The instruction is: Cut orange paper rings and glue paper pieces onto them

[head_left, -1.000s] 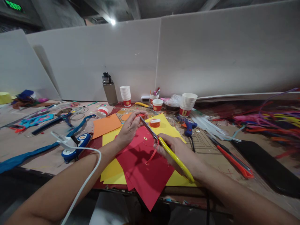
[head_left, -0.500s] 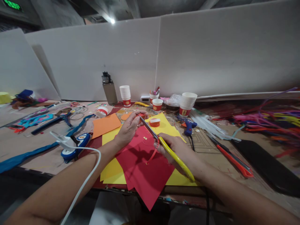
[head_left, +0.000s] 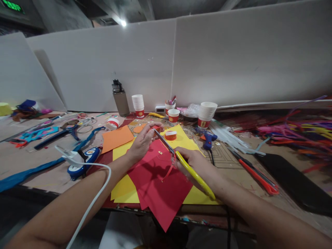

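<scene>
My right hand [head_left: 190, 160] is closed round the yellow handles of a pair of scissors [head_left: 195, 174], whose blades point up and left toward my other hand. Between the fingers of my left hand [head_left: 144, 140] is a small piece of red paper [head_left: 156, 128], at the blade tips. A thin red paper strip [head_left: 169, 171] dangles by the scissors' pivot. Below lie red paper sheets [head_left: 166, 197] over yellow sheets [head_left: 124, 190]. A cut red-and-white cup ring [head_left: 170, 135] rests on the yellow paper, just beyond the scissors.
Left are an orange sheet [head_left: 118, 138] and a blue-and-white device [head_left: 90, 157] with a white cable. Paper cup stacks [head_left: 207, 112] and a bottle [head_left: 120, 100] stand behind. A blue glue gun [head_left: 209, 140], a red utility knife [head_left: 259, 176] and a black phone-like slab [head_left: 293, 183] lie right.
Both hands and the scissors stay almost in the same place. The whole view has shifted very slightly.
</scene>
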Demonstrator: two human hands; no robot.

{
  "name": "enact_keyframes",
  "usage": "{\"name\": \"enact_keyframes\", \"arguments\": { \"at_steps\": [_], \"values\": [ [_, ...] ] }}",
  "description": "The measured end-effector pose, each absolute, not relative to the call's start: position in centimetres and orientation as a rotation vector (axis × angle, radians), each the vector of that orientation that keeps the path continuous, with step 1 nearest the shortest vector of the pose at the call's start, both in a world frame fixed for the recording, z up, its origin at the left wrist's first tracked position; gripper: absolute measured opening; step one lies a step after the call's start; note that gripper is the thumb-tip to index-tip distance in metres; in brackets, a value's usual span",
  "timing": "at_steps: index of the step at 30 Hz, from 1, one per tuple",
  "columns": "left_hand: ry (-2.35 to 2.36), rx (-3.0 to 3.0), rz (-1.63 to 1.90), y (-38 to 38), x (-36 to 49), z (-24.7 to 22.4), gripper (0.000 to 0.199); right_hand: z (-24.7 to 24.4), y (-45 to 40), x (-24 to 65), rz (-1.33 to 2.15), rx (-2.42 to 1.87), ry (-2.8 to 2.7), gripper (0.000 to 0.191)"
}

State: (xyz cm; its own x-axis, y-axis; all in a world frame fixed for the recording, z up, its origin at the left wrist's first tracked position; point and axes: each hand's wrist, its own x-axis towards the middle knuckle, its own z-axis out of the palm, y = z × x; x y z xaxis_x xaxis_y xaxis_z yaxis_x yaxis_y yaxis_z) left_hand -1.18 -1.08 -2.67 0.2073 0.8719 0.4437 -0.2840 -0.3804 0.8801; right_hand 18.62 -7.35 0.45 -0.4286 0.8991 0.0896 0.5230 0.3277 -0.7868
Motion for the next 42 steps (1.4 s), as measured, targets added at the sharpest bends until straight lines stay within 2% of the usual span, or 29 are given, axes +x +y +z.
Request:
{"name": "enact_keyframes", "arguments": {
  "at_steps": [5, 16, 20, 26, 42],
  "values": [
    [0.578, 1.405, 1.398, -1.1, -1.2, -2.6, 0.026, 0.7, -7.4, 18.4, 0.895, -1.278, -2.082, 0.008],
    [0.54, 1.281, 1.462, -1.0, -1.0, -2.4, 0.025, 0.1, -7.4, 19.0, 0.924, -1.178, -2.182, 0.019],
    [0.469, 1.22, 1.473, -0.8, -1.4, -2.2, 0.026, -0.3, -7.2, 19.3, 1.153, -1.284, -2.039, 0.021],
    [0.43, 1.21, 1.456, -1.0, -1.5, -2.0, 0.027, 0.0, -7.4, 19.2, 1.407, -1.322, -1.901, 0.011],
    [0.385, 1.222, 1.435, -1.0, -1.5, -2.1, 0.033, 0.3, -7.9, 19.5, 1.381, -1.202, -1.929, 0.021]
  ]
}}
